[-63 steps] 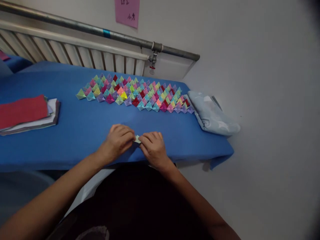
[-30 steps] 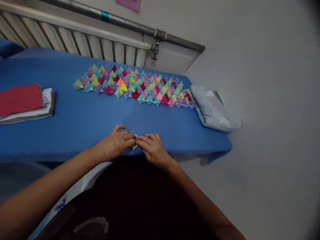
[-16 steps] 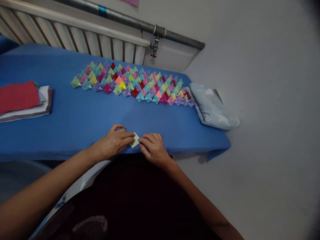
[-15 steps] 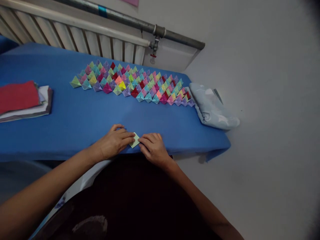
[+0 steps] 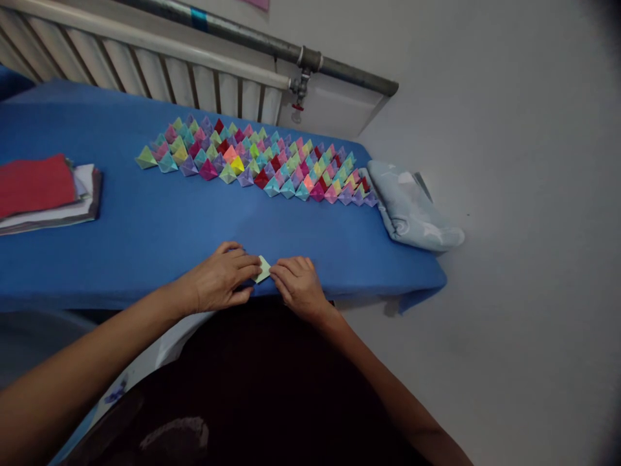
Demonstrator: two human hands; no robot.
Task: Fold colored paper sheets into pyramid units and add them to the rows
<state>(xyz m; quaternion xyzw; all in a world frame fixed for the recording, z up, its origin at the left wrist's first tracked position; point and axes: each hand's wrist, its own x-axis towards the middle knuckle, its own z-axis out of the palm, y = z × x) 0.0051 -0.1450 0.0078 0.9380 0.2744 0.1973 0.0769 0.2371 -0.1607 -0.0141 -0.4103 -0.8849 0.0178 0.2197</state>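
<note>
Blue-covered tabletop (image 5: 145, 252) spans the frame from left edge to right of centre. Radiator (image 5: 140, 65): upper left. Folded papers (image 5: 255, 167), multicoloured, in close rows: upper centre. Left hand (image 5: 218, 279), lower centre: fingers loosely extended over the paper's left part, thumb apart below. Right hand (image 5: 301, 288), just right of it: fingers bunched at the paper's right corner; whether they grip it cannot be told. Paper (image 5: 263, 269), pale green, lower centre on the tabletop: one corner points up, another right; left portion covered, full long axis undetermined.
</note>
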